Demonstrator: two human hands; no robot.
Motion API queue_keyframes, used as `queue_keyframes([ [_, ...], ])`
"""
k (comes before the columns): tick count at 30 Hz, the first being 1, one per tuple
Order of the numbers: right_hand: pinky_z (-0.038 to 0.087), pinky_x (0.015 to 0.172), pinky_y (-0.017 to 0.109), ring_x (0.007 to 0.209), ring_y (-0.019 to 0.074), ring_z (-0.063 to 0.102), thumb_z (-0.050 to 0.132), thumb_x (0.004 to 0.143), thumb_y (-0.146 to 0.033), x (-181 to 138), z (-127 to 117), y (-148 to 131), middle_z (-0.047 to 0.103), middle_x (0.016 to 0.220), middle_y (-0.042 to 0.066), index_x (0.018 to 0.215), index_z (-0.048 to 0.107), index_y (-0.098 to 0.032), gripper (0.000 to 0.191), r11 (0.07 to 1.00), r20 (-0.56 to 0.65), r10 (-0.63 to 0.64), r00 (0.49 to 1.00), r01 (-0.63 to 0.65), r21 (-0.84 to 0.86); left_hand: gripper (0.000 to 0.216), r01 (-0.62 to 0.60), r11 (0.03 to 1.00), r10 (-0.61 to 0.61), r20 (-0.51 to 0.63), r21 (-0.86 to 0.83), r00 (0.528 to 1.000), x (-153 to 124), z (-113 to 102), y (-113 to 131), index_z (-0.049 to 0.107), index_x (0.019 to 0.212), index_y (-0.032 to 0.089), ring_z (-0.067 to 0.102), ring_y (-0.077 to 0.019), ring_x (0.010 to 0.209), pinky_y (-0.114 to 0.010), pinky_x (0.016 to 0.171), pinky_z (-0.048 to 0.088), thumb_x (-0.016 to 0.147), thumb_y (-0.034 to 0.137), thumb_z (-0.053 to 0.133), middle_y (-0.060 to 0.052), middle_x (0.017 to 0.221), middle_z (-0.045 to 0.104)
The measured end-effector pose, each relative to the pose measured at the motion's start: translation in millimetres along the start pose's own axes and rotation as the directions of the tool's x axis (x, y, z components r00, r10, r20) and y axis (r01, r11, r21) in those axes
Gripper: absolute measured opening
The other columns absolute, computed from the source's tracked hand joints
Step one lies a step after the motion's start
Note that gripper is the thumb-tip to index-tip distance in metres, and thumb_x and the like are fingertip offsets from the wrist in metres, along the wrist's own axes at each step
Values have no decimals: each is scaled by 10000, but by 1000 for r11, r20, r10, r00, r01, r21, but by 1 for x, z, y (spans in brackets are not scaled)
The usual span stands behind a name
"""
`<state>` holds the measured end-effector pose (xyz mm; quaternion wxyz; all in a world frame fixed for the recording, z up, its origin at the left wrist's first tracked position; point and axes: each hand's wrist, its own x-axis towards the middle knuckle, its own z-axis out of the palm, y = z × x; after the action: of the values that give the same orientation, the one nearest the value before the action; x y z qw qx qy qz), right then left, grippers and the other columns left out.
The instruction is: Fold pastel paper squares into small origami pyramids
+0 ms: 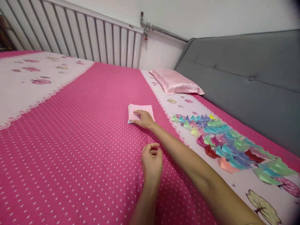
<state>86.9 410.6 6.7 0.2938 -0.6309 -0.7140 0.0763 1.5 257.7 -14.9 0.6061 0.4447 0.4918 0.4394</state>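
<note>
A squared stack of paper sheets point(142, 107) lies on the bed, with a pale pink sheet on top and bluish edges showing below. My right hand point(144, 119) rests over the stack's near side. Its thumb lies at the near left corner, and its fingers reach across the top sheet, apart from the thumb. Closer to me, my left hand point(152, 159) is held above the bedcover with its fingers curled in, and nothing shows in it. To the right, many small folded paper boats point(225, 150) stand in rows, in green, blue, purple, pink, red and yellow.
The pink dotted bedcover point(82, 140) has pale printed bands. A shiny pink pillow point(175, 81) lies against the grey headboard point(241, 65). Behind the bed are a white radiator point(93, 37) and a metal pipe point(164, 29) along the wall.
</note>
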Motion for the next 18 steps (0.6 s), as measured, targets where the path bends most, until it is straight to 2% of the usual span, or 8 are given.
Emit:
queue_keyframes([
  [9, 410, 953, 333, 1084, 223, 565, 695, 690, -314, 0, 5, 0, 624, 1181, 109, 1147, 590, -132, 503, 997, -12, 78, 997, -78, 24, 163, 0, 1000, 0, -9, -10, 1000, 1, 0, -2, 638, 808, 164, 480, -86, 494, -191, 476, 356, 654, 202, 599, 10, 608, 559],
  [18, 429, 913, 323, 1031, 202, 593, 674, 704, -298, 0, 7, 6, 653, 1140, 62, 1108, 623, -186, 422, 989, 10, 100, 995, -100, 112, 169, 6, 999, -7, 6, 32, 1000, 1, 1, -2, 618, 829, 165, 464, -80, 496, -192, 483, 356, 678, 199, 551, 12, 639, 550],
])
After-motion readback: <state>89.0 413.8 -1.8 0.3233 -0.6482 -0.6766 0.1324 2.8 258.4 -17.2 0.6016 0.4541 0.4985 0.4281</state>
